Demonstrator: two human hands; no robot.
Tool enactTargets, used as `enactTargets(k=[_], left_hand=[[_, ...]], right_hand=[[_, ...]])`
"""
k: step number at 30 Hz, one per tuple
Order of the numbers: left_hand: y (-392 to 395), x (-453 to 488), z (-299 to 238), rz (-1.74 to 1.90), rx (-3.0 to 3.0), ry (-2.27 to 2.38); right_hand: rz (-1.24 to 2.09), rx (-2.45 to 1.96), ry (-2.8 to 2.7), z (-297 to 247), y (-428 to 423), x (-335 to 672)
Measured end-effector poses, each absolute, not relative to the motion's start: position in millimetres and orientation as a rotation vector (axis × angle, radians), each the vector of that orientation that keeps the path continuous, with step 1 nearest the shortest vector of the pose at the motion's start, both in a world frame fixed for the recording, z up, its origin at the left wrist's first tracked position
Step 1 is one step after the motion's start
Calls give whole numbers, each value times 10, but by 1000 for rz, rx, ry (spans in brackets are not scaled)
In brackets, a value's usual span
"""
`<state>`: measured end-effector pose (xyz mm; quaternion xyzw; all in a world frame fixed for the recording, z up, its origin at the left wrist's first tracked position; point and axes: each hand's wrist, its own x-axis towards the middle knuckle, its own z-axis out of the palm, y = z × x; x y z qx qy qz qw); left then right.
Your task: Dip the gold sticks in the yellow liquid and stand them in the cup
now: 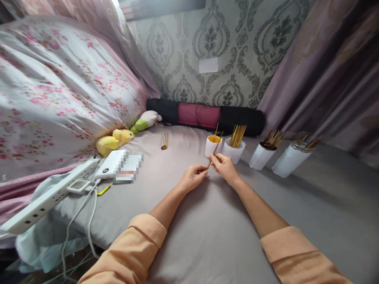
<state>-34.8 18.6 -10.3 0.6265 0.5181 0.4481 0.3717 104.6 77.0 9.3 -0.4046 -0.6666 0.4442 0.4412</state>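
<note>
Between my two hands is a thin brown stick (pixel 217 146), slanting up and away to the right. My left hand (pixel 193 178) pinches its lower end, fingers curled. My right hand (pixel 224 164) grips it a little higher up between thumb and fingers. Just beyond my hands stands a short white cup (pixel 211 149) with a yellow inside and a stick or two in it. Beside it, a white-wrapped cup (pixel 236 153) holds a dense bunch of golden sticks (pixel 238 136). Farther right, two taller white-wrapped containers, one nearer (pixel 261 157) and one farther (pixel 291 161), hold darker sticks.
A few loose sticks (pixel 164 141) lie on the grey sheet (pixel 183 146). At left are a white power strip (pixel 53 193), a white power bank (pixel 111 165) with cables, and plush toys (pixel 114 142). A black and maroon roll (pixel 198 115) lies along the wall.
</note>
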Motion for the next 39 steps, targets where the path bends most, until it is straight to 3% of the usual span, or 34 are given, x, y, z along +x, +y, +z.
enactTargets(k=[22,39], left_hand=[[168,-291,-80,1216,704,828],[183,-311,-144,1190,698,758]], right_hand=[[927,-1088,-1769,75,832,1114],[1005,-1116,-1711,182,836,1146]])
